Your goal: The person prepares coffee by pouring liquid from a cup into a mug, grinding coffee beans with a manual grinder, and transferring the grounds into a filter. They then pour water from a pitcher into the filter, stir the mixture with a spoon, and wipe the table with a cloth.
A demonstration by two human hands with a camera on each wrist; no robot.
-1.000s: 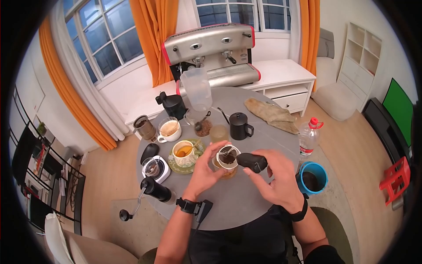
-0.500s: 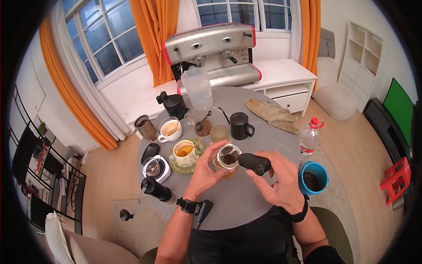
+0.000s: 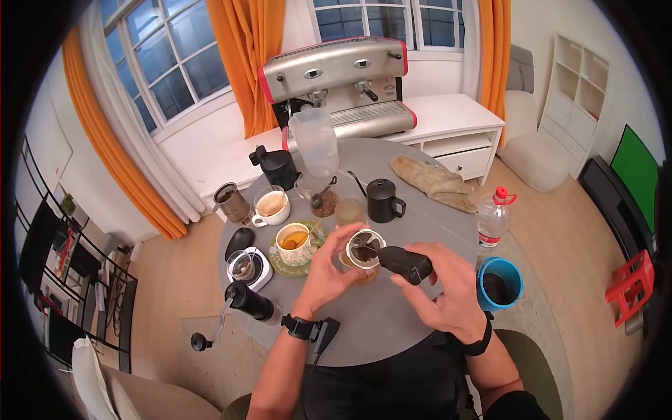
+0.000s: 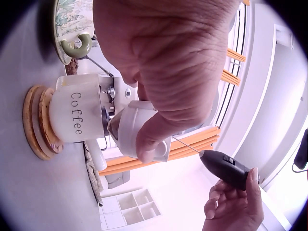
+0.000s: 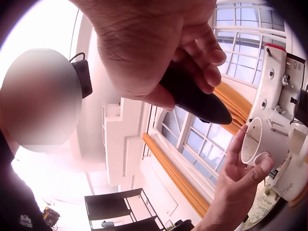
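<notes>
My left hand [image 3: 325, 269] grips a small white filter cup [image 4: 130, 127] with dark wet grounds inside, tilted in the left wrist view. Just below it stands a frosted cup [image 4: 72, 108] lettered "Coffee", on stacked round wooden coasters [image 4: 32, 122]. Between thumb and fingers of my right hand [image 3: 451, 290] is a black handheld milk frother [image 3: 404, 264]. Its thin wire shaft [image 4: 186, 145] reaches into the white cup, where the grounds hide the whisk end. A patterned cup of amber liquid [image 3: 292, 241] sits on its green saucer [image 3: 285, 271] beside my left hand.
Farther back are a black gooseneck kettle [image 3: 381, 199], a clear jug [image 3: 315, 140] and a brown cloth [image 3: 430, 180]. On the left stand a white scale [image 3: 260, 278] and a hand grinder [image 3: 246, 301]. A blue bucket [image 3: 500, 283] is off the table's right edge.
My right hand and the frother have shifted slightly right and toward me, with the frother's wire still in the white cup. The left hand holds almost still, the cup tipping slightly.
</notes>
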